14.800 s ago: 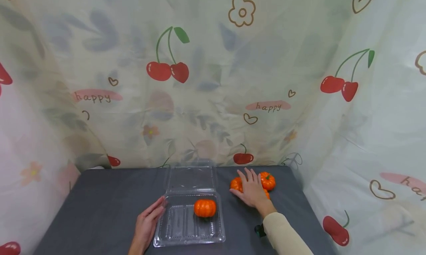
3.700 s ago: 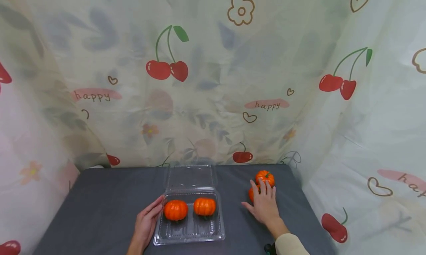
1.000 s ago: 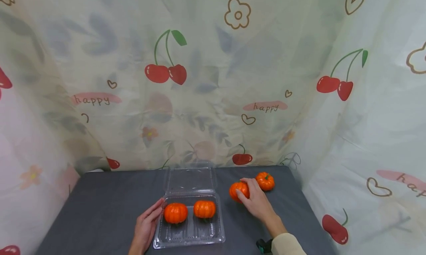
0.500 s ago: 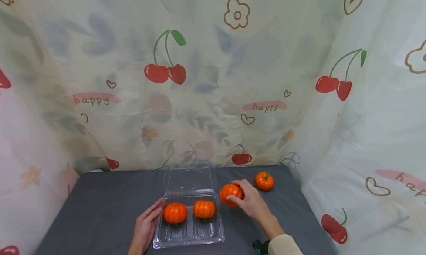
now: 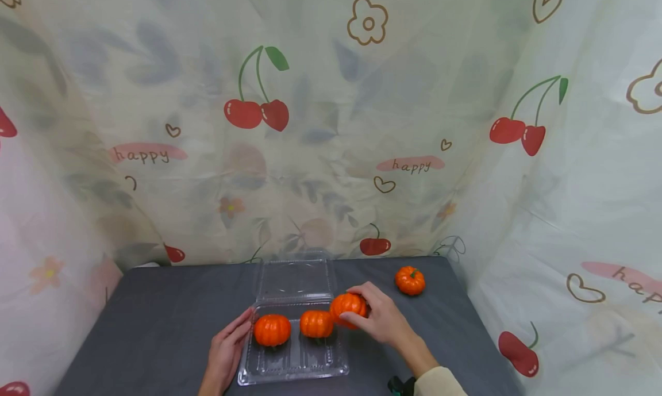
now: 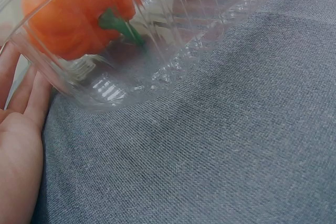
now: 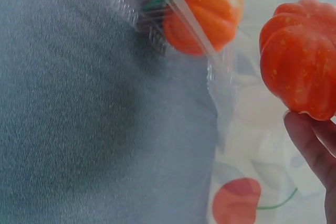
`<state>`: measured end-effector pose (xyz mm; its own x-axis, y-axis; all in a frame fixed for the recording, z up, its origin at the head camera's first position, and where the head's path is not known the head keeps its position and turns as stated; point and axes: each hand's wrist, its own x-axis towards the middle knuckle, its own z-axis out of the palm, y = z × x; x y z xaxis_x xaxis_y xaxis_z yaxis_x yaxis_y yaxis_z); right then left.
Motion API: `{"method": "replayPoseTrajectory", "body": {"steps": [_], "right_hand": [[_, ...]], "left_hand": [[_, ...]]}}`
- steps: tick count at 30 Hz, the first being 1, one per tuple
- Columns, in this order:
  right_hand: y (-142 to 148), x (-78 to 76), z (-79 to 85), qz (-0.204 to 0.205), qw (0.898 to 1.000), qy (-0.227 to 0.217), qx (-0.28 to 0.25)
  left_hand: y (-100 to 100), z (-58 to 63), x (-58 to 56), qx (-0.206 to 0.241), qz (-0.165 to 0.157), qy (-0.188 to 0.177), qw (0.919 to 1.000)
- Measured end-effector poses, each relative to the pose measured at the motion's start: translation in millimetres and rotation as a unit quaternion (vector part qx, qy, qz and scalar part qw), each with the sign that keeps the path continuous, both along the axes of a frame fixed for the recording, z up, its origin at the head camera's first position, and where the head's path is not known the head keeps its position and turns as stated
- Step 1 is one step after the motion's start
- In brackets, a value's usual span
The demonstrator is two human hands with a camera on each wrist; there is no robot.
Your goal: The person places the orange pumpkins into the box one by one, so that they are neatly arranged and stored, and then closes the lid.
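At one clear box [image 5: 279,378] holding two of four pumpkins [image 5: 272,330], left hand [image 5: 227,345] lies straight-fingered, right hand's grip [image 5: 384,320] clasps another [image 5: 346,308]

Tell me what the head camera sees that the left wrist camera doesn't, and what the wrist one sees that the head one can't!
Only the head view shows the right hand holding a pumpkin, the lone pumpkin on the table and the red cherries on the curtain.

Only the left wrist view clearly shows a green stem through the box's side.

Both show the left hand touching the clear box, pumpkins inside, and grey cloth.
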<state>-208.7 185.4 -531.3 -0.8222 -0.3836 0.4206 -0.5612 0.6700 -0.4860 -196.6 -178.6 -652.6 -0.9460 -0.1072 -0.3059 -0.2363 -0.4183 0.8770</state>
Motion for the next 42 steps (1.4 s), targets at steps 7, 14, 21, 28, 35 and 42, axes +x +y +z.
{"method": "replayPoseTrajectory", "body": {"steps": [7, 14, 21, 28, 35, 42], "right_hand": [[-9, 4.3, -0.1, 0.030, 1.000, 0.003, -0.004], [-19, 7.4, -2.9, 0.067, 0.998, -0.002, -0.010], [-31, 12.2, -5.1, 0.089, 0.996, -0.008, -0.010], [-40, 20.1, -12.6, 0.122, 0.992, -0.023, -0.014], [-46, 23.7, -21.8, 0.140, 0.990, -0.033, -0.014], [-49, 27.6, -32.4, 0.139, 0.989, -0.045, -0.015]], "left_hand": [[0, -1.1, -0.4, 0.003, 0.004, -0.012, 0.9999], [-2, -0.3, -1.2, 0.005, -0.001, -0.007, 1.0000], [-2, 1.0, -1.7, 0.016, -0.005, -0.009, 0.9998], [-1, -0.1, -2.3, 0.019, -0.002, -0.006, 0.9998], [0, 1.8, -1.5, 0.024, 0.005, -0.006, 0.9997], [1, 1.1, -0.5, 0.026, 0.009, -0.003, 0.9996]]}}
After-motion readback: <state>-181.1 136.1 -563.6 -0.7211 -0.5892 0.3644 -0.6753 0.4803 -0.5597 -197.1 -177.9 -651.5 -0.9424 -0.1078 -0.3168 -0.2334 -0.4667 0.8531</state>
